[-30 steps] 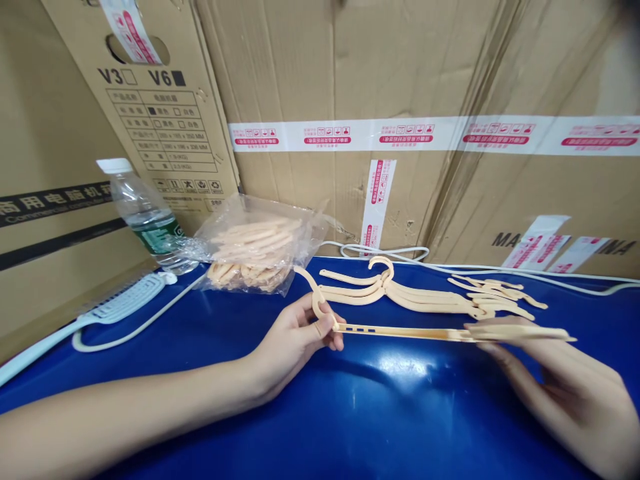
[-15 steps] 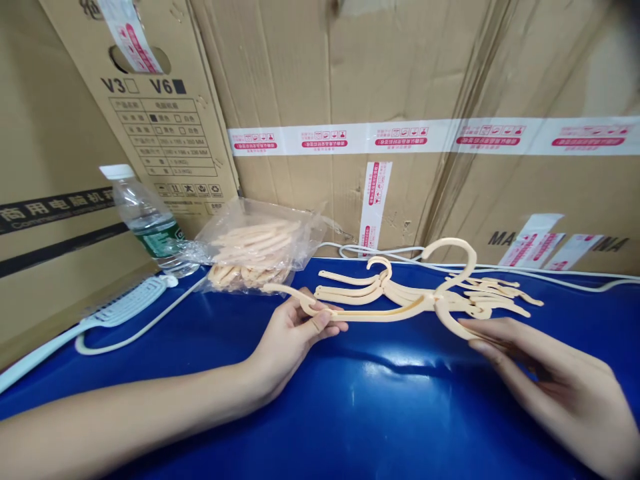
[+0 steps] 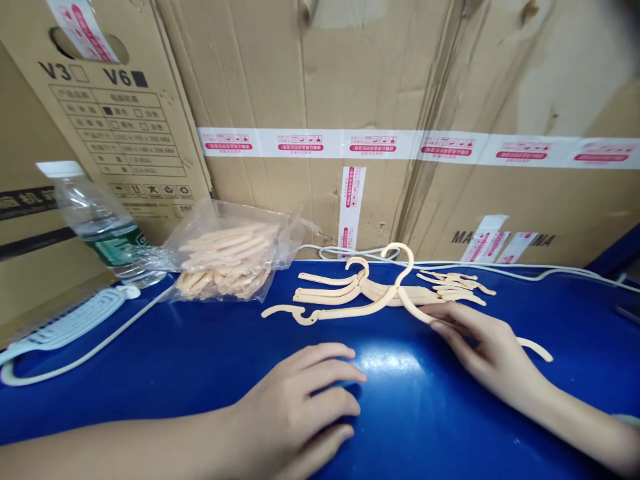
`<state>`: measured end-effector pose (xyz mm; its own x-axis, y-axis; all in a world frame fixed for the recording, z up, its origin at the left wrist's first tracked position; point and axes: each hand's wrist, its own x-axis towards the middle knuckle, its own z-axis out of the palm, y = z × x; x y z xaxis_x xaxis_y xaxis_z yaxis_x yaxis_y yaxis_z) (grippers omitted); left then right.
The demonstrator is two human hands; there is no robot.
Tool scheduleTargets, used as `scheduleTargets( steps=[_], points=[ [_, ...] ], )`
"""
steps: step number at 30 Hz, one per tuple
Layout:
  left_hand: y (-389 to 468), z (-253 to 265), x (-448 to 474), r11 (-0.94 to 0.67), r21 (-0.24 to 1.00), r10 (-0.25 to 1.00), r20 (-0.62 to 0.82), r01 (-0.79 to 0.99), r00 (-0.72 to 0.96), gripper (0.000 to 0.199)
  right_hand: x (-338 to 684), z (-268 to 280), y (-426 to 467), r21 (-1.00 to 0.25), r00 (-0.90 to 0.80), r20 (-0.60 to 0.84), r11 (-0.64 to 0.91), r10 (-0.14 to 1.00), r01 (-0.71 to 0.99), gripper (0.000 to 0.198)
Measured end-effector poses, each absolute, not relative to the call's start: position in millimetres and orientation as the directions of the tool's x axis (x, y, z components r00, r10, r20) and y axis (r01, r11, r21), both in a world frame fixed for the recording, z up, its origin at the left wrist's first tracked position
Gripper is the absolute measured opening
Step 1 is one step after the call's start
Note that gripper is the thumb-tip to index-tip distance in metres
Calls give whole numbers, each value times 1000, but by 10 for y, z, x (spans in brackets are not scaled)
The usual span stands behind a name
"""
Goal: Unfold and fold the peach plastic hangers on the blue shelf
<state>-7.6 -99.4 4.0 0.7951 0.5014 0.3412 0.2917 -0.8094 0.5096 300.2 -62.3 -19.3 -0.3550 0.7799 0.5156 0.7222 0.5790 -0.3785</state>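
A cream plastic folding hanger [image 3: 357,310] is spread out low over the blue tabletop [image 3: 200,373], its hook pointing up and away. My right hand [image 3: 475,340] pinches its right arm between thumb and fingers; the arm's tip shows beyond the hand. My left hand [image 3: 315,400] is off the hanger, nearer to me, with its fingers spread and nothing in them. Just behind lies another cream hanger [image 3: 325,291] with folded arms, partly hidden by the first. Loose cream hanger pieces [image 3: 457,283] lie beyond my right hand.
A clear plastic bag [image 3: 227,250] of cream pieces stands at back left. Beside it are a water bottle [image 3: 105,227] and a pale hairbrush [image 3: 75,320]. White cables [image 3: 500,267] run along the back, below cardboard boxes [image 3: 280,200].
My left hand has let go of the hanger's left end and drawn back toward me, fingers opening. With my right hand still on it, the hanger has been lowered. The view has shifted right.
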Motion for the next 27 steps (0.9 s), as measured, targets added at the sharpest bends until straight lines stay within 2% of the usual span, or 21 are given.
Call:
scheduleTargets(
  steps=[3, 7, 10, 14, 20, 27],
  points=[
    [-1009, 27, -77, -864, 380, 457, 313, 331, 833, 30, 2970, -167, -640, -365, -379, 479, 572, 792, 734, 20],
    [-1020, -75, -66, -828, 392, 544, 386, 401, 745, 43, 2949, -140, -651, -289, -431, 485, 605, 761, 742, 20],
    [-1043, -128, -56, -790, 389, 607, 397, 473, 688, 50, 2940, -135, -655, -287, -464, 477, 631, 746, 720, 19],
    [-1056, -131, -48, -756, 361, 652, 342, 546, 677, 49, 2928, -145, -671, -279, -508, 469, 667, 722, 691, 18],
    [-1034, -125, -39, -751, 358, 656, 313, 554, 687, 48, 2935, -165, -615, -244, -532, 489, 694, 691, 677, 20],
    [-1035, -149, -41, -761, 323, 647, 329, 562, 688, 46, 2909, 188, -1093, -171, -513, 540, 684, 667, 709, 30]
  ],
)
